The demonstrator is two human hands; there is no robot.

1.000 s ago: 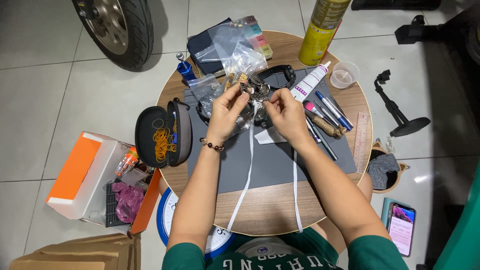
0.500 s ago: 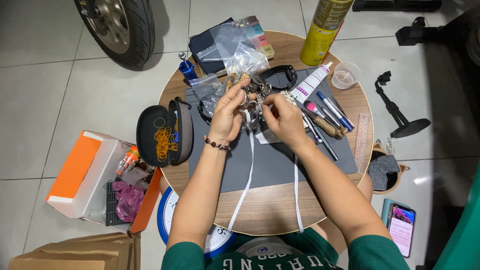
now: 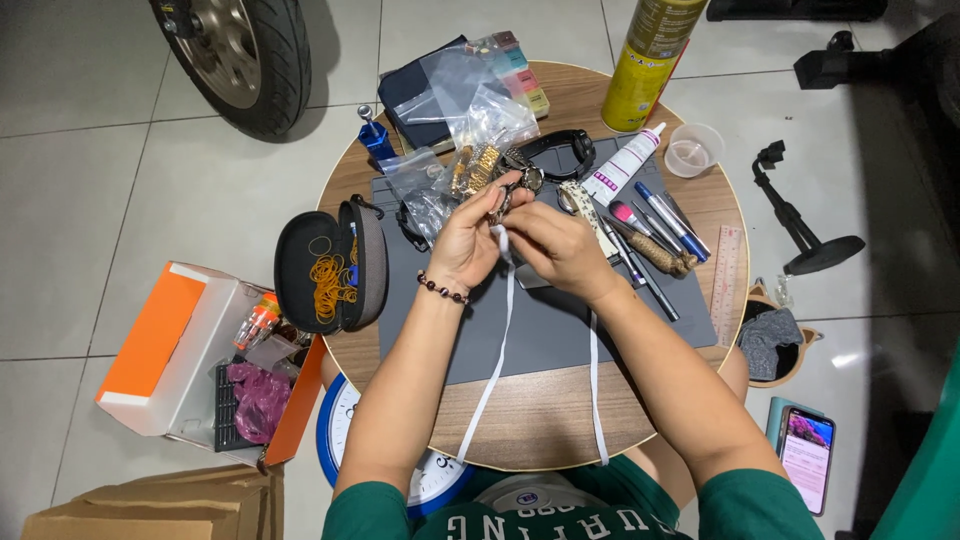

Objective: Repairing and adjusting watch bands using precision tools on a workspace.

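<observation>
Metal glints between the 2 hands above the grey mat [image 3: 560,330] on the round wooden bench [image 3: 545,420]. The left hand [image 3: 468,240] is curled, its fingertips pinching a wristwatch [image 3: 512,192] with a gold-and-silver link band, held just over the mat's far edge. The right hand [image 3: 556,245] is curled too, fingers closed on a white ribbon [image 3: 497,340] right beside the watch; the ribbon's 2 tails hang down across the mat and over the bench's near edge. Whether the ribbon is threaded through the watch cannot be told.

Clear plastic bags [image 3: 470,110] lie just beyond the hands, with a black watch strap [image 3: 560,150] and a white glue tube [image 3: 625,162] near them. Pens and small tools [image 3: 650,230] lie to the right of the right hand, a pink ruler [image 3: 727,270] further right. An open glasses case [image 3: 330,265] holding orange rubber bands sits at the bench's left edge. A yellow spray can [image 3: 650,60] stands at the far side.
</observation>
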